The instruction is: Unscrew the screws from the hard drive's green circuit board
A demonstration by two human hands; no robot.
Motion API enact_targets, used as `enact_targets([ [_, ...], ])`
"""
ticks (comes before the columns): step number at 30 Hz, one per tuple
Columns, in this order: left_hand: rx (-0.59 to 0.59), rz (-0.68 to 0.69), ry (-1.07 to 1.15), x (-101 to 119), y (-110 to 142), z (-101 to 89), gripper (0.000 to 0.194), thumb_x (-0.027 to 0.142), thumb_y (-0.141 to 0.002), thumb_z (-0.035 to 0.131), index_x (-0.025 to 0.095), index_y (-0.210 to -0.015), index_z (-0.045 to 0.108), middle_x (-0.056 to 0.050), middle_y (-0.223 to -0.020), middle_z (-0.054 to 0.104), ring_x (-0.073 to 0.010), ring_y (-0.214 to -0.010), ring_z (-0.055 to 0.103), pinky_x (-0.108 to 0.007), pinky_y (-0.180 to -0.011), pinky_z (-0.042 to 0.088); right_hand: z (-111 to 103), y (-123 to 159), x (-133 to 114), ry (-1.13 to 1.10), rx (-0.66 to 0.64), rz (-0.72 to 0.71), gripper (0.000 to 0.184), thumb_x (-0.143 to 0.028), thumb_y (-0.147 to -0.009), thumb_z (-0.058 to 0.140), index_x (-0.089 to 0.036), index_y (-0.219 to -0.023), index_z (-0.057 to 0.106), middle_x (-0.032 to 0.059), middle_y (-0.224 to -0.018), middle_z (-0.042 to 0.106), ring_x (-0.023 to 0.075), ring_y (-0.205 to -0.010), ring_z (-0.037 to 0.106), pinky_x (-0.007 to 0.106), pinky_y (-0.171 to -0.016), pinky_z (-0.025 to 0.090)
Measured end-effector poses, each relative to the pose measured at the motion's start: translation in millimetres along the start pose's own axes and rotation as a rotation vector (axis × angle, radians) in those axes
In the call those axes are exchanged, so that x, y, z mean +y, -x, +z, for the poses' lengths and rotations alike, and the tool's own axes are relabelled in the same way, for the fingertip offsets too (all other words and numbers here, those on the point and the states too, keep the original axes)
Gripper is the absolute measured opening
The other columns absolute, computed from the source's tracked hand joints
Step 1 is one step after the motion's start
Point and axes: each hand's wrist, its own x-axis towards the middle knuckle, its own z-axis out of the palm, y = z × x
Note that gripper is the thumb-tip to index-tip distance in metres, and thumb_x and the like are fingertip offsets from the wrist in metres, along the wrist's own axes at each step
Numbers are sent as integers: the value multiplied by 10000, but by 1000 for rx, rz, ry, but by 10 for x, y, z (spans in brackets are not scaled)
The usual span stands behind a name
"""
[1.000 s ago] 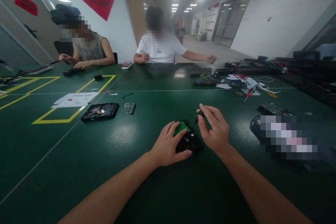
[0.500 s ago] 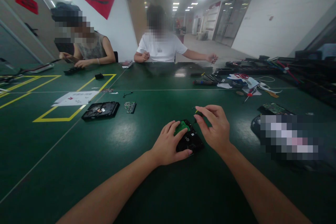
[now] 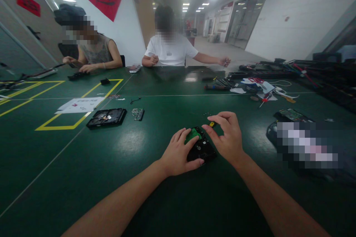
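Near the middle of the dark green table (image 3: 83,170), a black hard drive (image 3: 208,149) lies flat, a green circuit board (image 3: 196,132) showing at its far left part. The person's left hand (image 3: 178,153) rests on the drive from the left, its fingers spread over the top and the thumb apart from them at the near end, laid on it rather than closed around it. Just to the right, the right hand (image 3: 229,134) is raised by the drive, clasping a small tool with a yellow end (image 3: 212,124); the tips of thumb and forefinger stand slightly apart. Tiny pale bits (image 3: 207,113) lie on the table just far of that hand. Well to the left are an opened black drive case (image 3: 107,117) and a small loose circuit board (image 3: 137,114), with white paper (image 3: 80,105) farther off across yellow tape (image 3: 55,129). On the right, a red-handled screwdriver (image 3: 265,99) lies near some cables. At the far side sit two people, one in a white shirt (image 3: 171,52), the other, farther left, wearing a dark cap (image 3: 69,14).
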Motion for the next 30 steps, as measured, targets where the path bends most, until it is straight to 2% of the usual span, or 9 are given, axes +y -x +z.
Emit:
enact_targets([
  [2,-2,0,-2,-2,0,2,894,789,-870,591,263,-1575,430,-167,-1639,307,-454,-1524,245,-662,-1205,287,9,10,12,-20,-8,-2,293,-243,-955,683,-292,-1243,658,82,-1153,634,252,-1085,648,465,-929,591],
  [5,5,-1,4,-4,1,6,890,794,-870,586,270,-1573,434,-162,-1641,309,-453,-1526,244,-666,-1206,283,15,27,18,-78,-59,13,435,-185,-1010,552,-286,-1432,534,101,-1305,649,259,-1183,644,498,-1018,558],
  [7,11,0,13,-5,2,6,890,797,-867,589,279,-1573,432,-155,-1643,309,-455,-1526,245,-673,-1202,286,16,38,21,-86,-85,20,462,-191,-1017,526,-276,-1470,497,111,-1345,635,269,-1209,637,510,-1030,550],
  [13,6,3,12,-4,6,2,892,791,-875,585,272,-1581,418,-163,-1649,296,-455,-1527,242,-675,-1200,284,37,57,46,12,26,25,393,-306,-917,748,-276,-1290,627,84,-1113,611,234,-956,657,422,-813,611],
  [15,3,2,11,-8,6,7,897,791,-871,590,264,-1578,423,-169,-1650,292,-459,-1528,238,-675,-1199,285,46,60,56,-1,16,22,382,-263,-938,719,-282,-1306,619,82,-1126,634,230,-972,665,419,-838,609],
  [20,6,-2,12,-9,6,10,896,804,-871,576,271,-1575,428,-163,-1645,307,-456,-1527,244,-675,-1198,290,46,66,61,-98,-81,36,457,-196,-1005,550,-279,-1452,504,107,-1315,643,260,-1135,666,480,-959,585],
  [25,9,-2,24,-1,7,-8,892,790,-870,593,286,-1583,413,-154,-1656,296,-458,-1528,238,-683,-1196,284,39,62,62,-1,-27,26,393,-304,-937,706,-276,-1314,601,99,-1161,607,255,-1013,640,452,-854,597],
  [27,5,-2,20,-1,6,-10,892,789,-870,594,287,-1584,411,-153,-1652,302,-456,-1529,238,-679,-1199,283,46,67,73,13,-13,26,367,-295,-939,710,-283,-1293,614,86,-1118,613,239,-960,641,431,-821,600],
  [30,-7,-4,6,-6,3,-6,893,795,-874,579,269,-1579,424,-162,-1647,305,-456,-1533,231,-666,-1209,276,60,87,88,-36,-40,27,413,-234,-984,621,-284,-1389,560,99,-1219,642,244,-1020,668,447,-885,601],
])
